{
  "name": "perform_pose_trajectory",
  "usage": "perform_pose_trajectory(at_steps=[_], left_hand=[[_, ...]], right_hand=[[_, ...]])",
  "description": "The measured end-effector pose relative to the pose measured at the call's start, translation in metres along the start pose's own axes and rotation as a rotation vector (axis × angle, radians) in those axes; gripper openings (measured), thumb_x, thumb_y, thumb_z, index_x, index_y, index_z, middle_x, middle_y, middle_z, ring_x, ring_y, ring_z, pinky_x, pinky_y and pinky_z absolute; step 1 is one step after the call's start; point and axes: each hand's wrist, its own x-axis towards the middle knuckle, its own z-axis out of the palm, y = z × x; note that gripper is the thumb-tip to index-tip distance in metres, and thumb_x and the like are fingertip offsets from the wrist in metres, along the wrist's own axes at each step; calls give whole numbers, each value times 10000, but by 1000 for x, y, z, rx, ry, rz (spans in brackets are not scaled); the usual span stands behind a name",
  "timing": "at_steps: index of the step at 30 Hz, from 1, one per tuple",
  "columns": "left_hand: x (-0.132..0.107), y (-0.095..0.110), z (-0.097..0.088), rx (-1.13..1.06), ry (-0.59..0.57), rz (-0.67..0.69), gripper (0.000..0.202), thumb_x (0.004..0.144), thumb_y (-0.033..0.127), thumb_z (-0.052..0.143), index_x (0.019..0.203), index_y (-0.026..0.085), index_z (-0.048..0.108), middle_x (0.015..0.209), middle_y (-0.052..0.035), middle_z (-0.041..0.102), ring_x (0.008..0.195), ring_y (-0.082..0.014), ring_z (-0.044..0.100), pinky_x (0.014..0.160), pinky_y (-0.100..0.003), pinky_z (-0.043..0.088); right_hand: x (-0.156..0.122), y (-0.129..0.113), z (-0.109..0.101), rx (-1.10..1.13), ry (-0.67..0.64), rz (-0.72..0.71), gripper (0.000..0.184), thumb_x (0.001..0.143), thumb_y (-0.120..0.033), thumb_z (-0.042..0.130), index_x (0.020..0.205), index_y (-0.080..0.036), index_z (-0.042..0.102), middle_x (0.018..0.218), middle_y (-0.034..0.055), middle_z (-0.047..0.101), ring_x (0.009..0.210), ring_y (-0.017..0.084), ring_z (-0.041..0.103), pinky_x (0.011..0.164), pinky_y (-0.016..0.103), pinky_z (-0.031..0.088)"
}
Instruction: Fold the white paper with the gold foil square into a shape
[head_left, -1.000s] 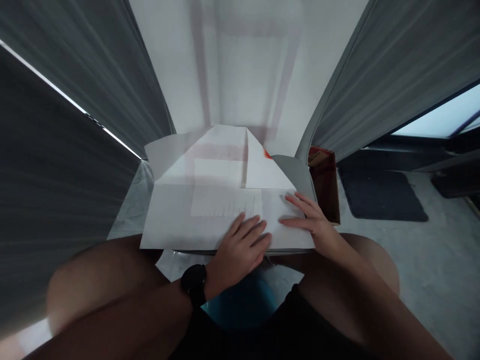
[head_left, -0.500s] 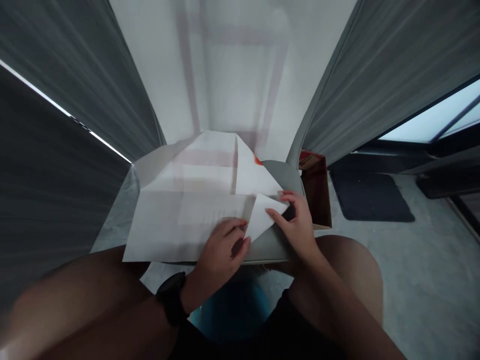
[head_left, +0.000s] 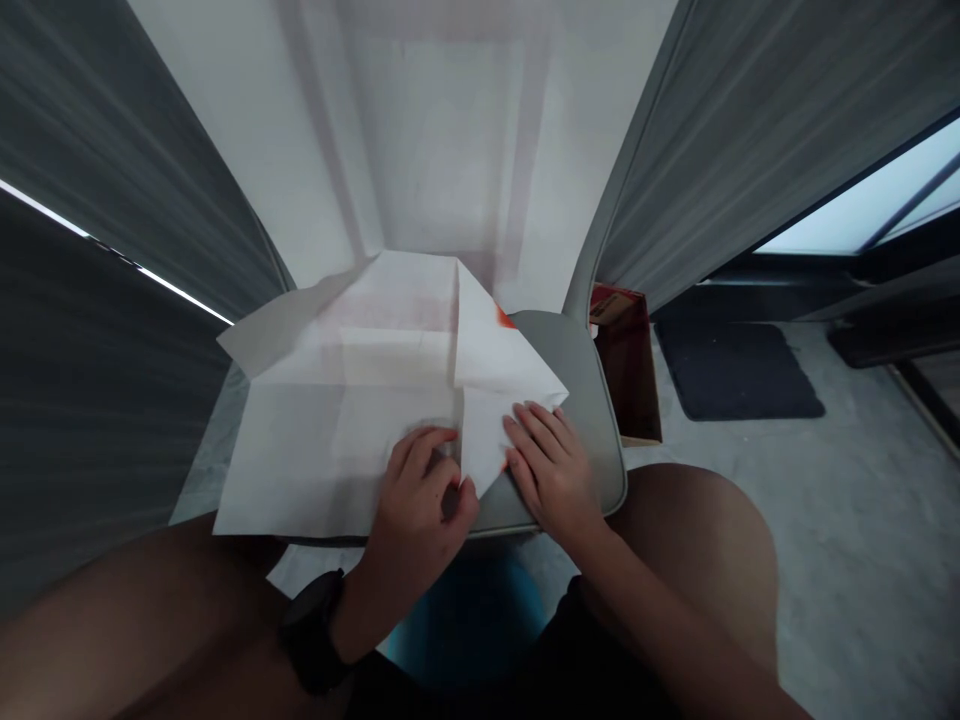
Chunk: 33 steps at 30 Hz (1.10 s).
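Note:
A large white sheet of paper (head_left: 315,430) lies on the grey chair seat (head_left: 577,350). Its right-hand corners are folded inward, making a point at the right, and small orange-red marks show along the slanted edges. My left hand (head_left: 420,495) has its fingers curled, with thumb and forefinger at the bottom corner of the lower folded flap (head_left: 480,430). Flat across that flap's slanted outer edge rests my right hand (head_left: 555,470), fingers stretched out. The sheet's far left part (head_left: 277,330) stands raised off the seat.
White paper with faint reddish bands (head_left: 442,150) covers the chair's backrest. To the right stand an open cardboard box (head_left: 634,370) and, beyond it, a dark mat (head_left: 739,370) on the floor. Grey curtains (head_left: 712,140) hang at both sides. Something blue (head_left: 472,620) is below, between my legs.
The lower right flap now lies flatter against the sheet. My right hand has gone from pinching its tip to lying flat on it. My left hand has shifted slightly left.

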Motion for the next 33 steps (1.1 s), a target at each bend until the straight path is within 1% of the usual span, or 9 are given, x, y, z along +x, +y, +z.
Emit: perform_pose_trajectory(at_steps=[6, 8, 9, 12, 14, 16, 18, 23, 33], left_hand=[[0, -7, -3, 118, -27, 15, 205, 931, 98, 588, 780, 203, 499, 1220, -128, 634, 1267, -313, 563, 1084, -534, 488], [-1, -8, -4, 172, -25, -7, 130, 933, 125, 599, 838, 197, 547, 1237, -144, 633, 1264, -329, 572, 1069, -546, 500], [-1, -8, -4, 199, -11, -20, 41, 937, 149, 608, 926, 184, 590, 1267, -162, 624, 1263, -339, 575, 1056, -550, 511], [-1, -6, -4, 253, 24, 18, 385, 972, 208, 610, 1346, 130, 566, 1391, -208, 583, 1308, -352, 563, 1067, -545, 524], [1, -5, -3, 256, -37, 138, 494, 1005, 202, 573, 1488, 143, 487, 1458, -186, 581, 1385, -331, 531, 1141, -526, 487], [3, -6, -1, 262, -132, 246, 486, 1032, 195, 534, 1513, 159, 481, 1508, -149, 584, 1451, -308, 494, 1206, -512, 439], [3, -8, 2, 290, -187, 277, 471, 1053, 229, 513, 1518, 158, 491, 1552, -130, 567, 1490, -301, 467, 1235, -514, 412], [-2, -10, 9, 362, -210, 228, 517, 1070, 305, 502, 1551, 122, 466, 1606, -148, 515, 1551, -297, 396, 1273, -529, 371], [-5, -6, 12, 422, -268, 175, 557, 1085, 336, 459, 1592, 112, 406, 1665, -150, 425, 1591, -293, 319, 1312, -531, 305]], right_hand=[[2, -1, 0, -60, -77, 5, 398, 1082, -286, 508, 1431, -142, 633, 1493, 121, 636, 1435, 283, 546, 1242, 523, 390], [2, -2, 1, -87, -93, 2, 415, 1090, -306, 491, 1438, -122, 622, 1506, 129, 623, 1441, 288, 537, 1247, 521, 375], [2, -2, 1, -98, -99, 3, 423, 1094, -318, 481, 1443, -119, 617, 1512, 130, 617, 1447, 288, 530, 1250, 520, 366], [1, -5, 2, -119, -115, 13, 446, 1104, -350, 454, 1466, -132, 599, 1539, 124, 594, 1473, 279, 502, 1262, 505, 339], [1, -8, 3, -129, -130, 34, 462, 1109, -356, 437, 1491, -137, 576, 1560, 121, 573, 1494, 275, 477, 1269, 495, 321], [1, -12, 4, -138, -143, 61, 477, 1112, -353, 424, 1512, -130, 555, 1578, 125, 553, 1513, 279, 451, 1274, 494, 304], [1, -15, 6, -148, -154, 81, 491, 1113, -358, 416, 1527, -125, 541, 1596, 128, 531, 1524, 287, 433, 1276, 495, 292], [2, -18, 7, -159, -181, 102, 518, 1119, -383, 397, 1572, -152, 496, 1633, 111, 485, 1542, 280, 405, 1286, 492, 261], [2, -14, 11, -110, -179, 111, 563, 1125, -415, 357, 1642, -195, 383, 1645, 115, 467, 1546, 288, 401, 1272, 511, 264]])
